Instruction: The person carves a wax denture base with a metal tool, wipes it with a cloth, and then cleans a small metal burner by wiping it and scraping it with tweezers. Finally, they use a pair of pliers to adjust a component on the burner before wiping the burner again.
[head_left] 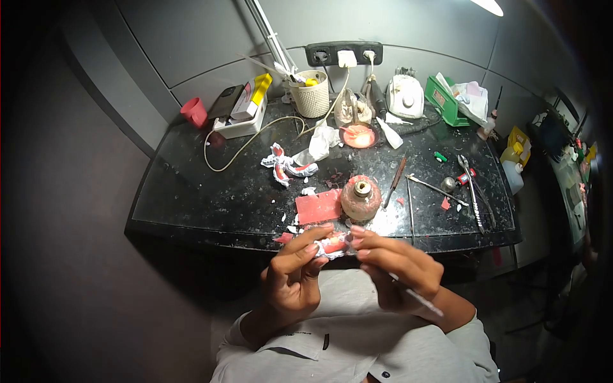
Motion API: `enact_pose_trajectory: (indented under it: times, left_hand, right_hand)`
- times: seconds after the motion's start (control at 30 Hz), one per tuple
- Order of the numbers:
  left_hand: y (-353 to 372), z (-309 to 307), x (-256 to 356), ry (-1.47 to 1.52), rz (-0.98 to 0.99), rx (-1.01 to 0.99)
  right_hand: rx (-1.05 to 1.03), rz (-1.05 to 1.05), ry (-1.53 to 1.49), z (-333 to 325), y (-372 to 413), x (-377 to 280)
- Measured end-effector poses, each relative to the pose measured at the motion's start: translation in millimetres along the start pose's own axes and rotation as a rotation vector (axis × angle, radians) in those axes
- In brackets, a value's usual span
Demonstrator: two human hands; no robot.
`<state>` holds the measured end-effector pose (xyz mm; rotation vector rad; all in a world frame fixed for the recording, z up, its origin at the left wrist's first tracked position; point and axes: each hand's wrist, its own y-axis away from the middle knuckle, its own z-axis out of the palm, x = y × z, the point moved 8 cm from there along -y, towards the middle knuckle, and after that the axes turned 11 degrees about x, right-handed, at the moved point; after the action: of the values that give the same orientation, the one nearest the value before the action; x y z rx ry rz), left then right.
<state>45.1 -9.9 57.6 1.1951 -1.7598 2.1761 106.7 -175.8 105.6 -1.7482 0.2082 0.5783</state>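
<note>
Both hands [294, 271] hold a red-and-white piece [333, 245].

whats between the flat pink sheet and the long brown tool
In the head view, a round jar with a metal neck stands between the pink sheet and the brown tool.

A lamp [489, 5] at the top right throws cool white light over the surface [211, 198], leaving a bright glare patch near its front edge. The sides fall into deep shadow. Wide-angle distortion bends the edges, and the right hand [405, 265] looks motion-blurred.
</note>
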Motion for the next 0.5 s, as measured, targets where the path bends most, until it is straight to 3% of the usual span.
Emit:
enact_pose_trajectory:
  times: [0.17, 0.33, 0.4, 0.47, 0.5]
  left_hand:
    - [-8.9, -1.2, -4.5, 0.107, -0.128, 0.003]
    - [-10.1, -4.0, -7.5, 0.138, -0.228, 0.028]
    - [-8.0, -4.0, -9.7, 0.181, -0.288, 0.030]
    - [-6.4, -6.3, -11.5, 0.207, -0.307, -0.002]
    - [-5.8, -5.3, -11.8, 0.231, -0.318, -0.031]
  right_hand:
    - [0.004, 0.081, -0.027, -11.8, -4.1, 13.7]
    - [0.106, 0.322, -0.291, -11.3, 5.1, 30.2]
    - [0.212, 0.322, -0.374, -6.3, 3.2, 29.0]
    - [-0.022, 0.359, -0.279, 4.6, 5.1, 26.9]
    - [-0.002, 0.406, -0.268, 5.7, 7.3, 28.8]
